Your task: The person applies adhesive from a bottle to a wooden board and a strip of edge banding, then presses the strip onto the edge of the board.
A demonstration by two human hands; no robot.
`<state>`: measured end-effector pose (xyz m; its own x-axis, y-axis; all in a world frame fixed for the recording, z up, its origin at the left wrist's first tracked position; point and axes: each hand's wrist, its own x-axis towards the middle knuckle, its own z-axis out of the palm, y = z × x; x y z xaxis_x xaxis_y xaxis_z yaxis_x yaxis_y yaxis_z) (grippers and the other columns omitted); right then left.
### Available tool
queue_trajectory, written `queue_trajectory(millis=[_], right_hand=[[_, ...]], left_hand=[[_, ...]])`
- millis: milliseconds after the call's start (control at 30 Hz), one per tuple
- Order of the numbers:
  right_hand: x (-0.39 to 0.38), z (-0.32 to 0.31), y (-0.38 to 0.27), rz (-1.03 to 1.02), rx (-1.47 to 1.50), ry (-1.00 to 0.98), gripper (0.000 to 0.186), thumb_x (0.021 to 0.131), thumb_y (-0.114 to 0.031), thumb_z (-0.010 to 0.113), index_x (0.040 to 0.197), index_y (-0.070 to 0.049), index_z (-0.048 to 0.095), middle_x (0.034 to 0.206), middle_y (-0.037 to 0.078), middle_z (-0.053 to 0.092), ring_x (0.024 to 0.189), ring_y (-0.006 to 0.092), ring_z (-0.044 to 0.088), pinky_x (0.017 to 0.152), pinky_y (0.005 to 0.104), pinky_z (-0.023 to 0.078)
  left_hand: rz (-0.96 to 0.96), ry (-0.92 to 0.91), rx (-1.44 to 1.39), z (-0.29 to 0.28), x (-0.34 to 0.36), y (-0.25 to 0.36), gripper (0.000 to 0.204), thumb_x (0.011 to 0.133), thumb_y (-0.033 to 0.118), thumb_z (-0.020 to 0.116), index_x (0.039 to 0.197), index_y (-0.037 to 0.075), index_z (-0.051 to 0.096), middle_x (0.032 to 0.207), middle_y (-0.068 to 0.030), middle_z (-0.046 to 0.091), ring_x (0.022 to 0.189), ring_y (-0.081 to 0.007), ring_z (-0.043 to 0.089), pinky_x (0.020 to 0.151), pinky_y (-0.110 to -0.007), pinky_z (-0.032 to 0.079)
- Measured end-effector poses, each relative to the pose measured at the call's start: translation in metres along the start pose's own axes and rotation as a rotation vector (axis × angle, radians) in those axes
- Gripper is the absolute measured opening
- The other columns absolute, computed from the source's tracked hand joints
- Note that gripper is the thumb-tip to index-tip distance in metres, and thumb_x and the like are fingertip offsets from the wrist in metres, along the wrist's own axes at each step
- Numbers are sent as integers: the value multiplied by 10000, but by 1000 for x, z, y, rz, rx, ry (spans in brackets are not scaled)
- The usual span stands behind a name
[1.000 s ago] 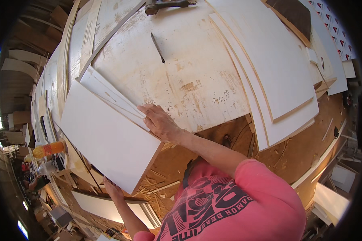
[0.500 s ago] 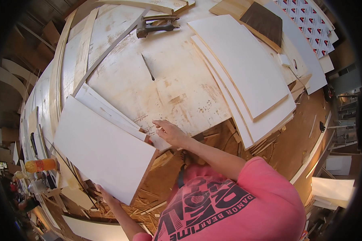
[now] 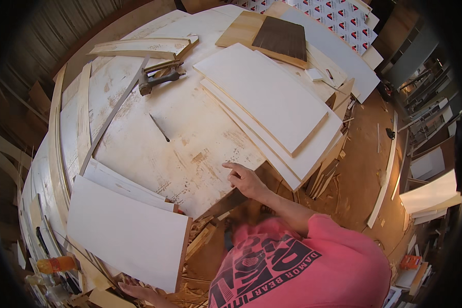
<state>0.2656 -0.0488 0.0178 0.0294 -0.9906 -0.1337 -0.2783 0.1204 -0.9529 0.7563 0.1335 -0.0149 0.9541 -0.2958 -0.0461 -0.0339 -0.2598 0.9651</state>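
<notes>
A white rectangular panel point(image 3: 128, 226) with a brown edge lies at the left front of the worktable, on top of other white boards point(image 3: 120, 182). At the panel's near edge is my left hand point(image 3: 137, 292), its fingers stretched out along the edge; part of it is hard to make out. My right hand point(image 3: 246, 180) hovers by the table's front edge, empty, with the index finger extended and the others loosely bent. Beyond it, a thin dark pointed tool point(image 3: 159, 128) lies on the stained worktable point(image 3: 190, 128). Farther back rests a nail gun point(image 3: 158, 77).
Stacked white panels point(image 3: 264, 97) lie to the right, with a dark brown board point(image 3: 281, 38) behind. Long wooden strips point(image 3: 59, 143) run along the left, near an orange bottle point(image 3: 56, 264). Wood scraps point(image 3: 200, 241) litter the floor below the table.
The view has shifted, so the table sits differently in it. My right hand has moved right, away from the white panel. My left hand stays by the panel's near edge.
</notes>
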Motion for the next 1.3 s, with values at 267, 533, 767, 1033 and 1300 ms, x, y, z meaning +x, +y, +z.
queue_trajectory(millis=[267, 533, 767, 1033, 1300], right_hand=[[-9, -74, -28, -190, 152, 370, 494, 954, -186, 504, 1410, -66, 356, 924, 70, 542, 715, 146, 600, 707, 267, 506], [-38, -99, 11, -127, 119, 106, 602, 951, -313, 534, 1422, -19, 301, 1305, 194, 505, 978, 208, 605, 876, 336, 476], [-64, -147, 46, -43, 141, -37, 434, 950, -272, 524, 1293, -8, 492, 1154, 160, 603, 998, 234, 598, 873, 344, 468], [-84, -206, 70, 11, 177, -58, 407, 957, -248, 510, 1282, -1, 499, 1045, 115, 608, 890, 179, 601, 825, 316, 483], [-94, -236, 72, 18, 218, -41, 415, 957, -227, 509, 1309, -9, 471, 1009, 99, 608, 859, 161, 600, 809, 302, 488]], left_hand=[[597, 60, 244, 91, -69, 139, 634, 984, 502, 341, 1358, -9, 376, 1308, -195, 468, 1219, -307, 480, 1028, -386, 415], [610, -808, 79, 188, -230, 115, 487, 956, 334, 524, 1354, 68, 434, 1387, -154, 414, 1248, -277, 420, 1051, -408, 332], [823, -1066, 820, 235, -320, 31, 577, 922, 382, 526, 1387, 65, 401, 1479, -224, 265, 1384, -378, 215, 1118, -475, 188], [859, -896, 947, 241, -347, 17, 588, 944, 466, 445, 1405, 106, 389, 1487, -225, 251, 1399, -363, 188, 1116, -511, 151], [854, -773, 934, 251, -355, 10, 587, 934, 483, 470, 1381, 104, 441, 1479, -212, 289, 1382, -365, 235, 1114, -502, 173]])
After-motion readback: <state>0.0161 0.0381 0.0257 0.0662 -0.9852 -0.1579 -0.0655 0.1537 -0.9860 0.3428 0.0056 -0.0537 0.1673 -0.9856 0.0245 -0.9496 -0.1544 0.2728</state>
